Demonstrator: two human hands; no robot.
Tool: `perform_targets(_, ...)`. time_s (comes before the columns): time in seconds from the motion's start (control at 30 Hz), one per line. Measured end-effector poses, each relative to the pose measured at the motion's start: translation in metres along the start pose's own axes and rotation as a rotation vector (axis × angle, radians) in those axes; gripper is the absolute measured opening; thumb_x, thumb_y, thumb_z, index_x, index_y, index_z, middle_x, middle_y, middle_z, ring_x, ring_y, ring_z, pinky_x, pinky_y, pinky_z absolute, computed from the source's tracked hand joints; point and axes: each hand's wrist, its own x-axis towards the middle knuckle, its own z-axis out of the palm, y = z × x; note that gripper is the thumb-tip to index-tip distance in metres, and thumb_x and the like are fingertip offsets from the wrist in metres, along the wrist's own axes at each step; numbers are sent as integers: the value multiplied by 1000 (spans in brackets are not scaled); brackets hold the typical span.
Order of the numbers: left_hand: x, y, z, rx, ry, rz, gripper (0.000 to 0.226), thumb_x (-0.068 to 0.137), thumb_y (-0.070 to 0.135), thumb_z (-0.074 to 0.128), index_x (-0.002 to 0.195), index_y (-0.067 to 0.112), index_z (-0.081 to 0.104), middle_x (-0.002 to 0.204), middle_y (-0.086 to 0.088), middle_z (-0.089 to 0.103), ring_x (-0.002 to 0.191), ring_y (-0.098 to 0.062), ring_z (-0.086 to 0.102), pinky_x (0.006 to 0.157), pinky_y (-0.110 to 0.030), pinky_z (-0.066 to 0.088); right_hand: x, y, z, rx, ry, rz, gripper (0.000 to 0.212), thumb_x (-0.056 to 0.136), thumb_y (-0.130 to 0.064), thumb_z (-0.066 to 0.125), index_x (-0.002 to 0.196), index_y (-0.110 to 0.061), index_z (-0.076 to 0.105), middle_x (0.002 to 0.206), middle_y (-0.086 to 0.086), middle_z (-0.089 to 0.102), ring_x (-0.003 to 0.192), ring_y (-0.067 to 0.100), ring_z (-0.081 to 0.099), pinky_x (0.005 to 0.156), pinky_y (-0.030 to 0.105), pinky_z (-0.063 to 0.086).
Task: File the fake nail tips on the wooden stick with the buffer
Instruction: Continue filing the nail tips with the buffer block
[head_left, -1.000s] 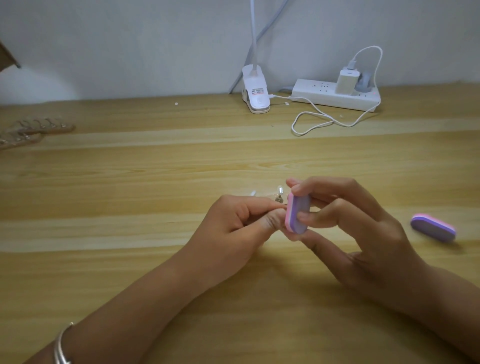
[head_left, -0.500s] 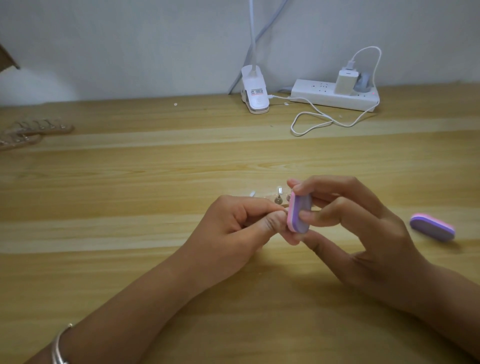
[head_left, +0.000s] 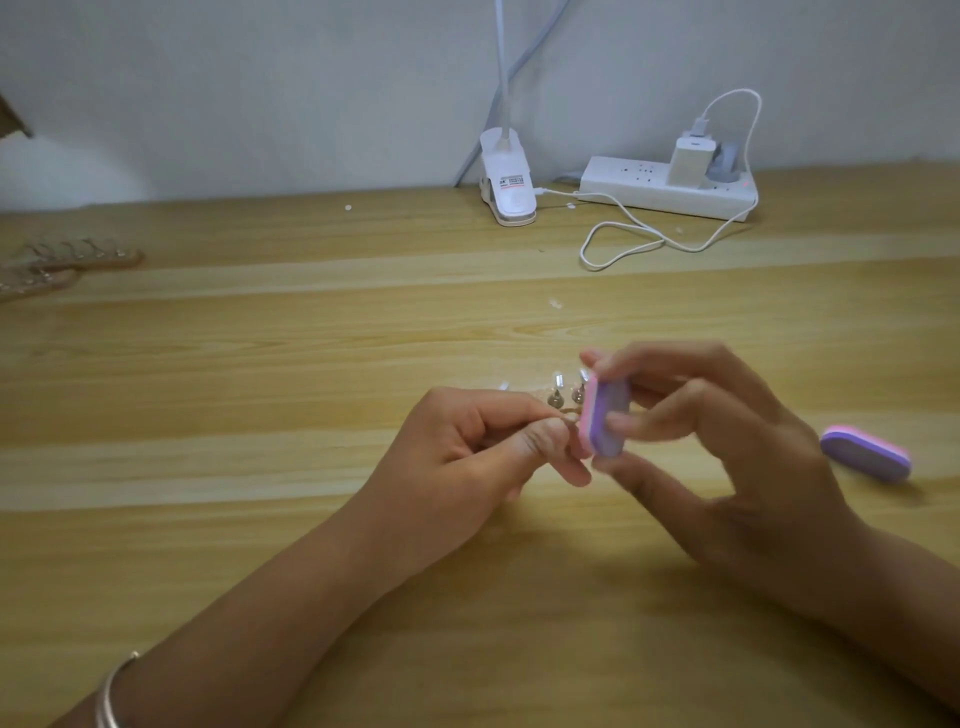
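My left hand (head_left: 467, 447) pinches a thin wooden stick (head_left: 569, 413) between thumb and fingers above the middle of the table. Clear fake nail tips (head_left: 557, 387) on small metal mounts stand up from the stick, just beyond my fingers. My right hand (head_left: 727, 447) grips a small pink and purple buffer block (head_left: 602, 418) on edge, fingers on top and thumb below. The buffer's pink side lies against the stick's right end, next to my left thumb. Most of the stick is hidden by my fingers and the buffer.
A second pink and purple buffer (head_left: 865, 452) lies on the table to the right. Two more sticks with nail tips (head_left: 67, 260) lie at the far left. At the back stand a white clip lamp base (head_left: 509, 182) and a power strip (head_left: 667, 189) with a looped white cable (head_left: 623, 244).
The right hand has shifted the buffer slightly up along the stick's end and looks blurred. The left hand holds almost still.
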Motion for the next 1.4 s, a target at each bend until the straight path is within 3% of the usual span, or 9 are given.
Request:
perform_targets(0.2,1,-2,-2,116,125,6,22,92,20,57,84,12,75,72,2,73,50,4,48,51,-6,34,10,20,-24,168,289,356,24,89,-14,64,110,-23,56,110,-2,61,111,21,64,99,26,49)
perform_targets(0.37,1,-2,0,163,127,18,20,92,22,58,83,17,75,72,3,73,49,2,52,52,-7,36,37,41,-35,-45,48,673,31,84,-28,37,74,-26,66,79,-18,63,80,0,55,70,16,38)
perform_targets(0.5,1,-3,0,179,150,-2,23,89,39,58,83,26,75,74,7,74,67,-28,63,67,-37,47,77,63,-19,-262,-234,571,23,95,-30,53,81,-19,68,72,-8,60,73,4,54,67,30,38)
perform_targets(0.67,0,-4,0,191,167,-17,18,90,28,60,83,23,76,74,6,74,70,-26,66,65,-37,48,113,98,9,-501,-572,534,19,96,-34,66,108,-20,70,87,-5,57,93,21,58,80,36,48)
perform_targets(0.87,1,-4,0,186,164,-10,19,90,26,58,84,20,76,76,5,74,74,-19,68,69,-40,52,121,103,17,-688,-616,414,13,99,-23,60,106,-16,68,103,-2,62,108,22,55,81,34,45)
perform_targets(1.0,3,-2,-3,138,144,31,21,93,19,54,88,13,73,79,2,73,56,2,56,53,-10,38,108,77,4,-245,-436,501,9,97,-22,65,88,-22,66,81,-11,60,79,7,55,70,24,39)
perform_targets(1.13,4,-3,-3,82,129,59,22,95,18,53,89,12,73,78,5,70,52,3,51,52,-8,38,85,36,-19,247,-477,577,17,100,-30,62,83,-25,66,75,-5,55,69,18,44,65,27,39)
perform_targets(1.27,2,-2,-1,113,81,67,23,97,16,50,87,12,70,69,21,62,53,3,51,52,-7,37,64,14,-31,316,-506,544,18,93,-39,59,87,-24,66,79,-3,60,76,28,52,69,32,44)
perform_targets(1.4,0,0,-1,122,70,29,24,98,16,48,86,11,68,74,17,62,62,6,56,57,-4,37,51,6,-25,368,-406,486,14,93,-27,64,90,-15,69,83,5,68,78,25,62,71,33,51)
